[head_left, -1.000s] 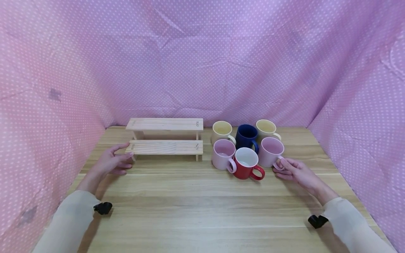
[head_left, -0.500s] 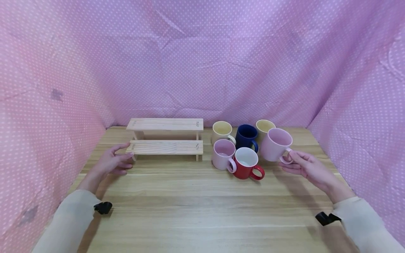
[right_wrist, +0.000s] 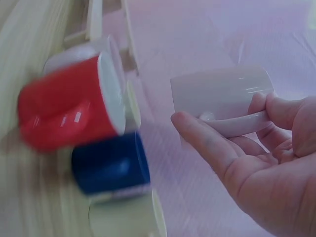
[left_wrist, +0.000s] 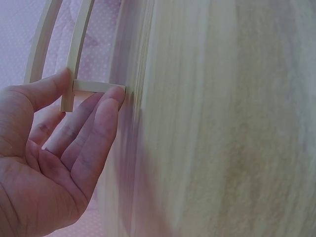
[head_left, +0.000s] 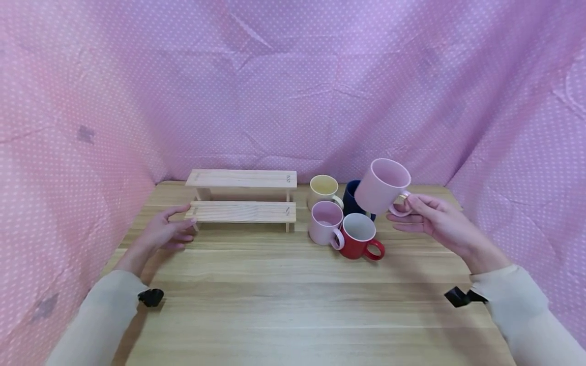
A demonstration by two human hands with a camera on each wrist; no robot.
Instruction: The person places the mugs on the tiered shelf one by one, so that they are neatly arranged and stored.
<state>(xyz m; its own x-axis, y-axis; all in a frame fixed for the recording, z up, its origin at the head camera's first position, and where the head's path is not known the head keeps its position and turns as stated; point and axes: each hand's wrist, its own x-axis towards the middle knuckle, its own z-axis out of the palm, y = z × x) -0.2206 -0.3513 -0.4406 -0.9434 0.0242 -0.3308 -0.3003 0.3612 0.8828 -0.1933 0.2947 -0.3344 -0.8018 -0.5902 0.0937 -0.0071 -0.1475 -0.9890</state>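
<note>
My right hand (head_left: pixel 439 221) pinches the handle of a pink mug (head_left: pixel 382 188), raised above the table and tilted over the mug group. In the right wrist view, thumb and fingers close on that handle (right_wrist: pixel 237 124). At the left, my left hand (head_left: pixel 162 231) holds the end of the lower tier of a wooden two-step stand (head_left: pixel 242 212); in the left wrist view the thumb lies at the board (left_wrist: pixel 74 59) and fingers reach its leg (left_wrist: pixel 94 86). Below the raised mug stand a red mug (head_left: pixel 354 246), a second pink mug (head_left: pixel 322 231) and a dark blue mug (head_left: pixel 351 201).
A yellow mug (head_left: pixel 323 187) stands behind the second pink mug. Another pale yellow mug (right_wrist: pixel 126 217), hidden in the head view, shows beside the blue one. The stand's upper tier (head_left: pixel 240 178) is near the dotted pink curtain (head_left: pixel 293 101). The wooden table (head_left: pixel 274 300) extends toward me.
My right hand has lifted the pink mug off the table, first rightward, then up and left over the blue mug. The left hand stays at the stand.
</note>
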